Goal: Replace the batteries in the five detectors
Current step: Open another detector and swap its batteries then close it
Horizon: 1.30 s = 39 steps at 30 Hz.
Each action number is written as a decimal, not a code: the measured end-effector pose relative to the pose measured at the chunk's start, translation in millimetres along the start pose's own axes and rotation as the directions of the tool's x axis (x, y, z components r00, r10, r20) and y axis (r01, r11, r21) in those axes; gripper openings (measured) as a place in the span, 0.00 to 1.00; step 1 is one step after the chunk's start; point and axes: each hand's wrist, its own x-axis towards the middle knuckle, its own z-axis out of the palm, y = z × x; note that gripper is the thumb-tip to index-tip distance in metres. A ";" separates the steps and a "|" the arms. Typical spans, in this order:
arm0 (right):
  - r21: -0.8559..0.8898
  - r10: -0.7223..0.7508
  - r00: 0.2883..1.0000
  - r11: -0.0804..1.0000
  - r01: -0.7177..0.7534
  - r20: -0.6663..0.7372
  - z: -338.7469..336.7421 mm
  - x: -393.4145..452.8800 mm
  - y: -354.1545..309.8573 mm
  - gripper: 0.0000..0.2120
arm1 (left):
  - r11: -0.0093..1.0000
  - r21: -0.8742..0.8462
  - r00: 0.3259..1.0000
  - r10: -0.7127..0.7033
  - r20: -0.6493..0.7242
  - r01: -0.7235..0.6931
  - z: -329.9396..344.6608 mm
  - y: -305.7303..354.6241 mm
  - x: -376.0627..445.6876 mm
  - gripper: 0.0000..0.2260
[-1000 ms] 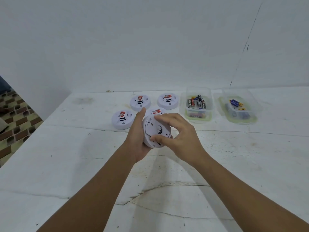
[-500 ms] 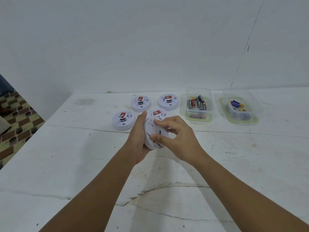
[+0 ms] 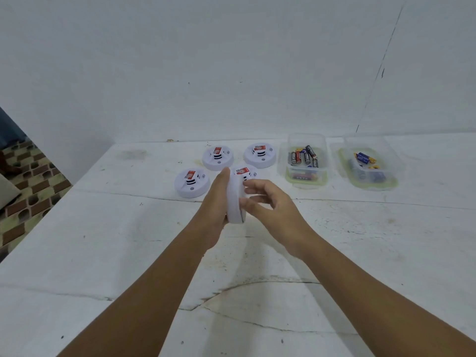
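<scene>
The left hand (image 3: 215,202) grips a white detector (image 3: 235,199) on edge above the table (image 3: 103,240), and the right hand (image 3: 273,210) pinches its face with curled fingers. Four more detectors lie toward twelve o'clock, with two tubs of batteries at one o'clock.

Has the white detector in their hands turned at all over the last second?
Yes. The held detector has turned edge-on; the four detectors on the table stayed put.

White cracked table (image 3: 103,253), white wall (image 3: 206,60) — patterned floor (image 3: 28,176)
</scene>
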 end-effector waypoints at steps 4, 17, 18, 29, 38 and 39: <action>0.315 0.135 0.971 0.929 -0.193 0.197 1.7 -11.7 7.5 0.17 | 0.961 0.272 0.998 0.052 -0.028 -0.042 5.3 1.1 -1.5 0.30; 0.626 0.289 0.953 0.728 -0.280 0.090 -7.4 -7.0 37.2 0.17 | 0.914 0.381 0.990 0.138 0.028 -0.138 -32.4 -46.5 3.1 0.11; 0.604 0.279 0.955 0.747 -0.279 0.095 -5.9 -5.3 37.9 0.17 | 0.904 0.390 0.984 0.178 0.031 -0.176 -33.3 -49.2 3.0 0.12; 0.081 0.119 0.980 0.988 -0.134 0.162 -6.0 -9.5 45.1 0.41 | 0.790 0.519 0.915 0.402 -0.039 -0.326 -35.2 -73.8 -1.2 0.10; -0.022 0.150 0.974 0.989 -0.149 0.170 -6.6 -14.4 46.1 0.49 | 0.798 0.503 0.917 0.399 -0.026 -0.333 -36.3 -74.9 -2.7 0.08; -0.031 0.149 0.974 0.989 -0.146 0.168 -6.6 -14.6 46.9 0.49 | 0.799 0.502 0.918 0.396 -0.024 -0.331 -36.4 -75.6 -2.9 0.08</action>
